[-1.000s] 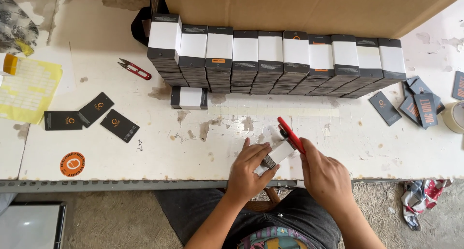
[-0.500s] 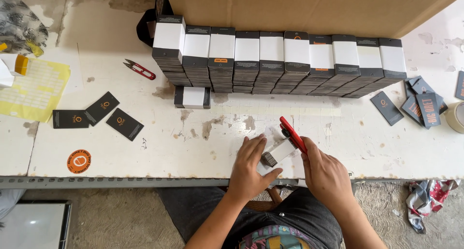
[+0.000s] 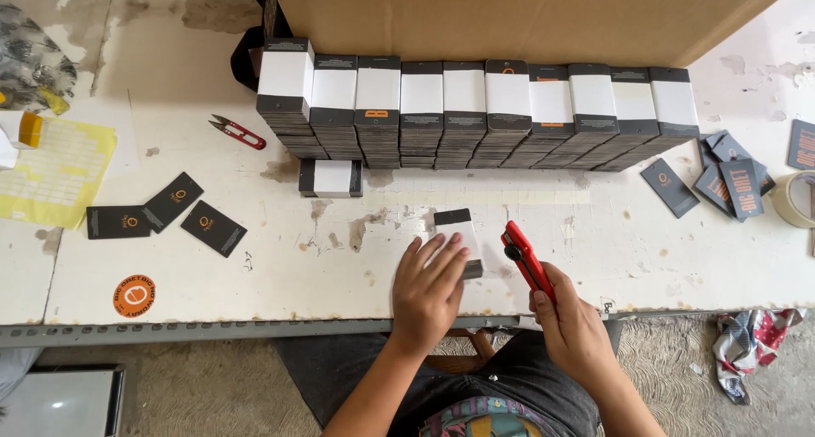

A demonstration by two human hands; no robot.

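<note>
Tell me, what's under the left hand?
The left hand lies flat on a small card bundle, black with a white band, resting on the table. The bundle's near part is covered by the fingers.

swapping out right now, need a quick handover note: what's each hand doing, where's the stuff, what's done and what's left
Left hand: flat on a banded stack of dark cards near the table's front edge.
Right hand: grip closed on a red cutter, just right of that stack, blade end pointing away from the person.
Done: a row of banded stacks stands against the cardboard box; one more banded stack lies in front.
Left: loose cards lie at the left and right, unbanded.
</note>
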